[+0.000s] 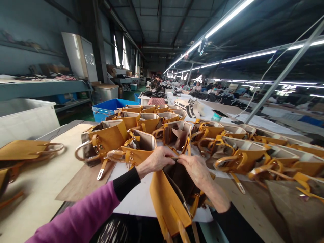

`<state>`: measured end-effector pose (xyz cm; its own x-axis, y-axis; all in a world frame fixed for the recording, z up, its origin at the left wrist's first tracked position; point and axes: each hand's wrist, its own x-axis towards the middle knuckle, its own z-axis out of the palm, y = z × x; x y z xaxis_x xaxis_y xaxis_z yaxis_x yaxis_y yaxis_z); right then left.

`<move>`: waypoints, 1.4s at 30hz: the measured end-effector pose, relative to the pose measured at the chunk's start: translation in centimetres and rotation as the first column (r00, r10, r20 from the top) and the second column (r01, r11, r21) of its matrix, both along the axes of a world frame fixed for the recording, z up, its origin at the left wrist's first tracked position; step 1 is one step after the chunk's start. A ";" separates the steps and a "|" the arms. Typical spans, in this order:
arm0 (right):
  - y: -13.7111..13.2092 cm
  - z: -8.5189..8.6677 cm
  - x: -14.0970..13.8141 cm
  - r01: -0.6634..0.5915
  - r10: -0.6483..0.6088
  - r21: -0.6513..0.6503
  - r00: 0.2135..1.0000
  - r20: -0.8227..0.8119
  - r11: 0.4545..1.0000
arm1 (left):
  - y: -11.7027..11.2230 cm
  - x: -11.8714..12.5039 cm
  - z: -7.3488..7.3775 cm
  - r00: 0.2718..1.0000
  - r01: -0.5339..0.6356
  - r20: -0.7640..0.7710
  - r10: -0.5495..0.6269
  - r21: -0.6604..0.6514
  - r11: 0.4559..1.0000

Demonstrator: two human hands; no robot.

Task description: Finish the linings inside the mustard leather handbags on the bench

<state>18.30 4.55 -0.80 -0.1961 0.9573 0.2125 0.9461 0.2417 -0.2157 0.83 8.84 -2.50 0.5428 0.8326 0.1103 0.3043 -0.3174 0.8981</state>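
A mustard-yellow handbag [169, 202] stands tilted at the table's front edge, its handles hanging down toward me. Its dark brown lining [179, 177] shows through the open top. My left hand [157, 159] comes in from the left in a purple sleeve with a black cuff, its fingers pinched on the bag's far upper edge. Close beside it, my right hand [196, 169] pinches the same edge with thumb and fingers. The fingertips nearly meet, and the exact bit of edge between them is partly hidden. Just behind my hands is another yellow handbag [138, 156] with a wrapped handle.
Rows of similar yellow handbags [235, 152] cover the table ahead and to the right. More bag pieces [22, 150] lie at the left. Beyond the table are a blue bin [107, 108] and a white tub [27, 116]. A slanted metal post [278, 77] rises at the right.
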 end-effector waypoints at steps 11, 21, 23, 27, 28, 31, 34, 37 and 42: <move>0.8 0.5 -0.7 -0.113 0.114 -0.103 0.994 0.004 0.988 | 0.0 0.6 -0.7 0.996 -0.084 0.009 0.084 -0.008 0.996; -2.0 3.4 -0.4 0.013 -0.006 -0.157 0.999 0.045 0.987 | -1.2 1.2 2.6 0.984 0.001 -0.174 0.024 0.141 0.990; -2.8 4.3 0.6 0.080 -0.071 -0.167 0.996 0.061 0.983 | -1.3 2.2 3.8 0.958 0.025 -0.284 0.034 0.202 0.979; -4.9 4.7 1.9 0.207 -0.184 -0.193 0.975 0.128 0.959 | -1.5 4.1 4.2 0.928 0.081 -0.372 0.014 0.240 0.967; -5.4 4.4 2.0 0.235 -0.211 -0.197 0.968 0.133 0.952 | -1.5 4.4 3.8 0.925 0.106 -0.380 -0.011 0.232 0.967; -6.6 2.7 2.2 0.286 -0.270 -0.187 0.957 0.108 0.940 | -1.4 4.9 2.2 0.921 0.160 -0.383 -0.063 0.225 0.961; -6.8 1.2 2.4 0.283 -0.274 -0.158 0.959 0.075 0.946 | -1.3 4.7 1.3 0.920 0.172 -0.390 -0.046 0.295 0.940; -6.6 0.8 2.4 0.296 -0.287 -0.139 0.954 0.084 0.945 | -1.9 4.2 1.8 0.886 0.181 -0.463 0.030 0.405 0.896; -6.6 1.5 1.6 0.368 -0.337 -0.151 0.921 0.194 0.918 | -4.3 3.6 4.0 0.787 0.146 -0.600 0.145 0.409 0.901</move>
<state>19.90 -2.02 0.69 0.1443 0.9893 0.0232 0.9878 -0.1427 -0.0623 4.44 4.53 1.47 0.6143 0.7838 0.0905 0.7321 -0.6090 0.3051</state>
